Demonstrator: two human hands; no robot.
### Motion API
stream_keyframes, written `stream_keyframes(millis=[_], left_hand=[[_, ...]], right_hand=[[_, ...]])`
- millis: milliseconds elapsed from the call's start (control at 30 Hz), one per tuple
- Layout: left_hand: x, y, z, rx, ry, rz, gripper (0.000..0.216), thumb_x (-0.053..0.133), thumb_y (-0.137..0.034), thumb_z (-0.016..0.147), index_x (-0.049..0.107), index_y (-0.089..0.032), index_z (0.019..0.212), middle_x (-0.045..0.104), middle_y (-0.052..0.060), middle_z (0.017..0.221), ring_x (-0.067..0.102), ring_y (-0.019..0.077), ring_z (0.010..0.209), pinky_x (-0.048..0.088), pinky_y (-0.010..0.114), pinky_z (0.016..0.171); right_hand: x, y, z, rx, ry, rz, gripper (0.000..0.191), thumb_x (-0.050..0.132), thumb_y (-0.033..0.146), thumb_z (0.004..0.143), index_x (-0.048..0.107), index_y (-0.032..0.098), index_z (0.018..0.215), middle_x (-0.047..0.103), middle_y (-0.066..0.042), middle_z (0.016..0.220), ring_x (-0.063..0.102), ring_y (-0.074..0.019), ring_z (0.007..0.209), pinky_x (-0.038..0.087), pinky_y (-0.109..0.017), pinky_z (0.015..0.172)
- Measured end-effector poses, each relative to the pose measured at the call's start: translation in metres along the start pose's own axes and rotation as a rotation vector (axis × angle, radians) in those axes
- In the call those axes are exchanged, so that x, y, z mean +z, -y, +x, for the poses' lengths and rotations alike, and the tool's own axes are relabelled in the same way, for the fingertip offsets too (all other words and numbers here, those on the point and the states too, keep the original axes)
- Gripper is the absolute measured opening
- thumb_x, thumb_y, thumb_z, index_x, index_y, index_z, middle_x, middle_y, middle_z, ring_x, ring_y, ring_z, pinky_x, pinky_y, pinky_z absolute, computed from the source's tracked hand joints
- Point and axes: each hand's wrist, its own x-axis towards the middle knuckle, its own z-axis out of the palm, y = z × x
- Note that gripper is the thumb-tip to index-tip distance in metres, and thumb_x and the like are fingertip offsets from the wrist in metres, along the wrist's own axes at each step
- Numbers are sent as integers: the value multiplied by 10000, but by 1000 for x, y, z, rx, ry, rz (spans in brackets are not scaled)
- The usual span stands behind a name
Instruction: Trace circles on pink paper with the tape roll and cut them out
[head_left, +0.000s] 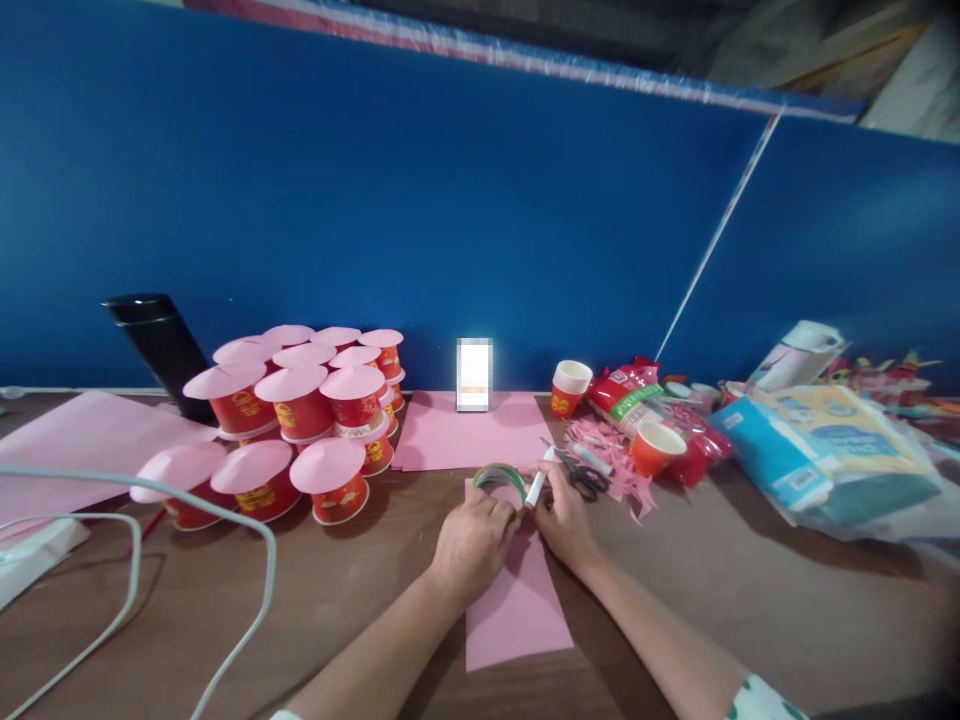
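A strip of pink paper (517, 610) lies on the table before me. Near its far end, my left hand (474, 545) closes its fingers on a greenish roll of tape (498, 470), which appears to rest on the paper. My right hand (564, 520) grips a white pen (539, 484) at a slant, close beside the roll's right edge. Where the pen's tip meets the paper is too small to make out. A pair of black-handled scissors (586, 478) lies just beyond my right hand.
Stacked red cups (259, 492) with pink paper cone tops (328, 462) stand at left, by a black flask (161, 345). Pink sheets (472, 430) lie behind my hands, under a bright phone (475, 375). White cables (270, 560) cross the left. Paper scraps (626, 485), cups (571, 385) and bags (832, 450) fill the right.
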Motion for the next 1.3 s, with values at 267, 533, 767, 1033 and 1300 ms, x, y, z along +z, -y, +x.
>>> stream_keyframes(millis=[267, 533, 767, 1033, 1300], left_hand=[[0, 0, 1, -29, 23, -17, 214, 450, -278, 860, 558, -172, 709, 582, 40, 653, 560, 192, 742, 489, 369, 776], [2, 2, 0, -24, 72, -42, 104, 468, -167, 823, 570, -180, 817, 605, 39, 708, 568, 221, 787, 489, 319, 595], [10, 4, -1, -21, -59, -67, 32, 564, -212, 777, 546, -187, 770, 573, -7, 627, 553, 188, 631, 433, 300, 499], [11, 7, 6, -74, -149, -197, 100, 491, -136, 808, 573, -171, 762, 557, -25, 574, 517, 131, 542, 332, 261, 435], [12, 6, 7, -135, -143, -249, 160, 475, -142, 804, 564, -190, 680, 514, -20, 521, 488, 121, 531, 338, 255, 440]], right_hand=[[-32, 15, 15, 17, 62, 86, 205, 438, 250, 879, 498, 195, 1068, 622, -85, 1014, 607, -190, 917, 495, -308, 780], [-44, 36, 80, 69, 257, 79, 301, 431, 393, 892, 621, 162, 924, 599, -37, 729, 574, -170, 718, 448, -257, 607], [-4, 36, 139, 83, 517, 35, 216, 471, 345, 861, 567, 163, 795, 538, 18, 656, 453, -91, 543, 370, -217, 519], [28, 42, 161, -14, 942, 8, 240, 443, 338, 881, 548, 171, 744, 597, 6, 684, 526, -109, 608, 372, -230, 585], [49, 36, 157, -194, 1139, -60, 228, 472, 336, 887, 586, 167, 786, 624, -16, 783, 557, -125, 683, 384, -238, 639]])
